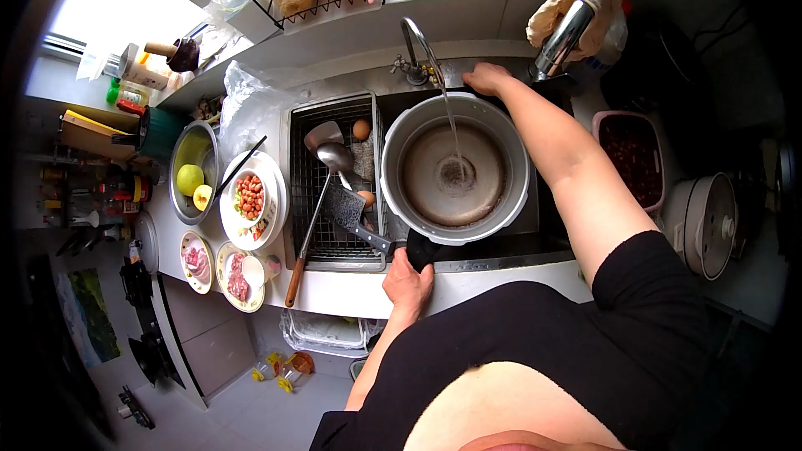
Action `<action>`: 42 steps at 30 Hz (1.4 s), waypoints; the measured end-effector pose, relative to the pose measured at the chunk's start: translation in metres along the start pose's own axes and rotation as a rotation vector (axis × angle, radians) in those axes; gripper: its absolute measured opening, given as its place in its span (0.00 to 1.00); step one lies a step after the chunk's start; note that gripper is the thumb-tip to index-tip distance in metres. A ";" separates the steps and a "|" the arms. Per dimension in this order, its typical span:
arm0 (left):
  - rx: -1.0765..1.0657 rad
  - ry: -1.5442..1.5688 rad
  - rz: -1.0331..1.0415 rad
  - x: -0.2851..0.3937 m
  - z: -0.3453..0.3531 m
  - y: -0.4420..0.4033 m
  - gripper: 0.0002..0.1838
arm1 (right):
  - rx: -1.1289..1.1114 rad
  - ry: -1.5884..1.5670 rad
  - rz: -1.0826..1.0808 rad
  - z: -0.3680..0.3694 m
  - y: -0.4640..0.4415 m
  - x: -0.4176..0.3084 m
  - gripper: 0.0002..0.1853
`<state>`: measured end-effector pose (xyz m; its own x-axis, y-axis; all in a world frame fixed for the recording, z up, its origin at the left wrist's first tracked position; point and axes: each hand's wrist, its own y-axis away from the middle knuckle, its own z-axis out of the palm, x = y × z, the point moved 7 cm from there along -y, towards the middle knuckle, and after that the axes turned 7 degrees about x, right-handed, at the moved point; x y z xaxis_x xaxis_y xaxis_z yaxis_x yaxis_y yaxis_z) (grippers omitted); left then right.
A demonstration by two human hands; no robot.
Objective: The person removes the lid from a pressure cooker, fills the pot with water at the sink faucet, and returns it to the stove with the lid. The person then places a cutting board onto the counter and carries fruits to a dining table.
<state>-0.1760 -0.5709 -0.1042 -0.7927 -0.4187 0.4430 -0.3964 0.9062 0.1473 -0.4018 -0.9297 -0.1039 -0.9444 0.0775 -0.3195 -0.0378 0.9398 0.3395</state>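
Metal pot [433,185] in sink [510,266], under faucet [411,68]; water stream falling inside, near centre. Left hand [408,282]: fingers clasped on pot's black handle [422,249]. Right hand [486,78]: at sink's back edge, just behind pot; grasp, if any, cannot tell. Wire rack [302,171] beside pot, holding cleaver [344,205], ladle [334,156].

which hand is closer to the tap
The right hand, on the far side of the pot, beside the tap; the left hand is at the pot's black handle, on the near side.
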 end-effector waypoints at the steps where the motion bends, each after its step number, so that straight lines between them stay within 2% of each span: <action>1: 0.000 0.001 -0.001 0.000 0.000 0.000 0.27 | 0.016 -0.001 -0.007 -0.001 0.001 -0.001 0.28; 19: 0.035 -0.007 0.042 0.004 -0.004 0.001 0.25 | -0.026 0.010 0.004 0.003 -0.004 0.002 0.28; 30: 0.041 -0.002 0.027 0.006 -0.004 0.001 0.23 | 0.001 -0.001 -0.003 0.001 0.000 0.001 0.28; 32: 0.040 -0.001 0.031 0.004 -0.003 0.000 0.23 | 0.065 -0.006 -0.032 0.001 -0.002 0.000 0.28; 42: 0.037 0.014 0.035 0.007 -0.005 0.001 0.21 | 0.046 -0.029 -0.002 -0.001 0.002 0.001 0.28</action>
<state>-0.1796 -0.5724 -0.0963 -0.7999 -0.3854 0.4601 -0.3853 0.9175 0.0986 -0.4036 -0.9284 -0.1025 -0.9346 0.0847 -0.3453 -0.0238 0.9541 0.2985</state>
